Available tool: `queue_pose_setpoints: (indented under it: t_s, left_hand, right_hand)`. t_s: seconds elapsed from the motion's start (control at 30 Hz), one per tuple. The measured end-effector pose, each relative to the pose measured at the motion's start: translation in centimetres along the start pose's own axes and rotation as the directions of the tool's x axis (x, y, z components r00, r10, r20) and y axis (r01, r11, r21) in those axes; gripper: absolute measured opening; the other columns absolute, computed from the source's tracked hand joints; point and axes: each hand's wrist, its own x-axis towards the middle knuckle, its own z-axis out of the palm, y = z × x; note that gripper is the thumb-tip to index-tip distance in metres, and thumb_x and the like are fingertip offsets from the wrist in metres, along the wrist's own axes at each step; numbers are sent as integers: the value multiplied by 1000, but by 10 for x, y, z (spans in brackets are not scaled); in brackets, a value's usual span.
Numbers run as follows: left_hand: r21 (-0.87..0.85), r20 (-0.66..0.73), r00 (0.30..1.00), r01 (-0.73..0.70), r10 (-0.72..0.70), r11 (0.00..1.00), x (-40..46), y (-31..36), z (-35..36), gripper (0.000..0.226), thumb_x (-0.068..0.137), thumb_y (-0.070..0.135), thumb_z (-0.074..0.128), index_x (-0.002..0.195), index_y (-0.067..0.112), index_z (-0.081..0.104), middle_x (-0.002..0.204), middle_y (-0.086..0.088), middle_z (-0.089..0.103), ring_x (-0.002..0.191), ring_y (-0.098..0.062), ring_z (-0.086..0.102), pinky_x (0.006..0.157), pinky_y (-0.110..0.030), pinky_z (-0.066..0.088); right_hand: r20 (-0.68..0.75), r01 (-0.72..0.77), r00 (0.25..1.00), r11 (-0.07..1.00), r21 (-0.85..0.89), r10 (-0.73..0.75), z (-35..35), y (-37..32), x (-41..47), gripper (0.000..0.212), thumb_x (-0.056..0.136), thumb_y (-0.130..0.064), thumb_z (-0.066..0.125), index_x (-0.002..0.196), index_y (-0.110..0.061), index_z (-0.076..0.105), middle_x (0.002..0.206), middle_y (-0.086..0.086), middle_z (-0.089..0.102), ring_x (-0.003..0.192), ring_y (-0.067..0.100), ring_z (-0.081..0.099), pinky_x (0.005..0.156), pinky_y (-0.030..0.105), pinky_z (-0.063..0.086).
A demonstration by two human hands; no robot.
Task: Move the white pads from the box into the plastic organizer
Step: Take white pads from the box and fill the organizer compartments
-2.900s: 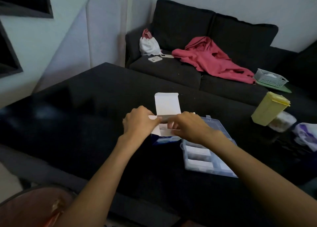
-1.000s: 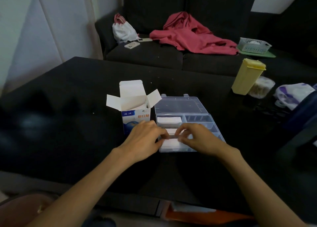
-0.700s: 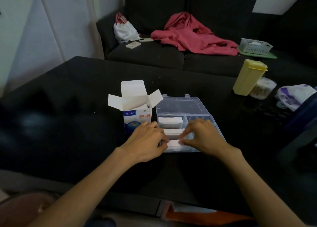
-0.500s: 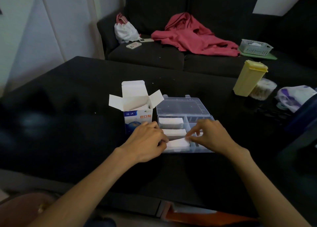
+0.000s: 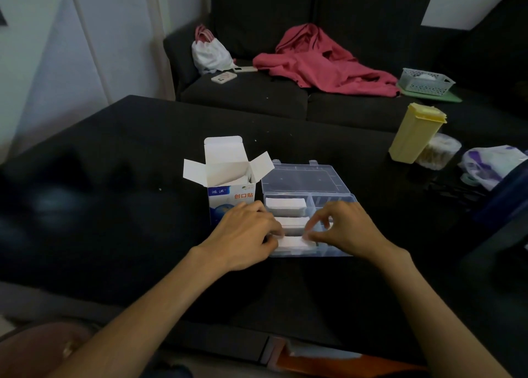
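Both my left hand [image 5: 245, 234] and right hand [image 5: 343, 229] pinch the ends of a flat white rectangular pad [image 5: 290, 242], long axis running left-right. It sits in the near-left compartment of the clear plastic organizer [image 5: 334, 190]. The open white-and-blue cardboard box [image 5: 228, 183] stands just left of it.

Dim room: dark sofa [image 5: 285, 97], black table [image 5: 114, 149], pale wall [image 5: 43, 49].

Black table [image 5: 120, 154] — open white box [image 5: 228, 189], clear plastic organizer [image 5: 337, 186], yellow container [image 5: 413, 133], round tub [image 5: 438, 150].
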Motion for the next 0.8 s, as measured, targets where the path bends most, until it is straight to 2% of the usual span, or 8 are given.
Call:
queue_pose_setpoints:
  t_s: [0.17, 0.23, 0.33, 0.5, 0.67, 0.8]
  left_hand:
    - [25, 7, 999, -40, 40, 999, 0, 2, 2, 24, 94, 36, 48, 109, 31, 67, 110, 12, 60, 103, -4, 42, 81, -21, 29]
    - [25, 32, 998, -46, 45, 999, 1, 1, 4, 25, 94, 36, 47, 108, 30, 67, 109, 12, 61, 102, -5, 42, 85, -23, 34]
    - [18, 52, 998, -48, 47, 999, 1, -1, 6, 26, 94, 35, 47, 108, 28, 68, 109, 11, 62, 101, -5, 43, 88, -25, 37]
    - [-30, 16, 1000, -14, 15, 999, 0, 0, 4, 23, 93, 34, 49, 106, 29, 67, 108, 10, 59, 101, -4, 45, 85, -23, 37]
    - [-45, -160, 986, 31, -38, 999, 0, -6, -10, 20, 92, 30, 51, 99, 31, 70, 105, 14, 64, 100, -3, 47, 83, -18, 35]
    - [-76, -429, 886, 160, -177, 984, -1, -10, -34, 17, 91, 27, 55, 96, 29, 71, 105, 13, 65, 100, -4, 50, 79, -17, 30]
  right_hand:
    - [43, -13, 999, 1000, 7, 12, 5, -4, -1, 20, 75, -49, 69, 86, -33, 71, 85, -9, 59, 78, 5, 50, 87, 29, 41]
    - [50, -32, 998, 999, 15, 31, 5, -4, 0, 20, 75, -48, 70, 85, -32, 72, 82, -10, 59, 74, 5, 49, 83, 23, 39]
    - [61, -76, 995, 997, 29, 75, 6, -4, 2, 18, 75, -46, 72, 84, -30, 73, 79, -11, 58, 70, 5, 50, 63, 11, 34]
    - [155, -136, 981, 983, 122, 116, 2, -6, 4, 20, 80, -39, 67, 91, -23, 74, 79, -5, 62, 67, 8, 52, 59, 13, 39]
    - [42, -127, 992, 944, 306, 120, -15, -7, 0, 18, 84, -35, 63, 87, -19, 72, 74, -3, 62, 63, 5, 48, 56, 12, 32]
    - [-43, -75, 995, 939, 335, 95, -29, -14, -2, 18, 85, -34, 63, 85, -19, 71, 70, -8, 61, 61, 4, 50, 57, 11, 34]
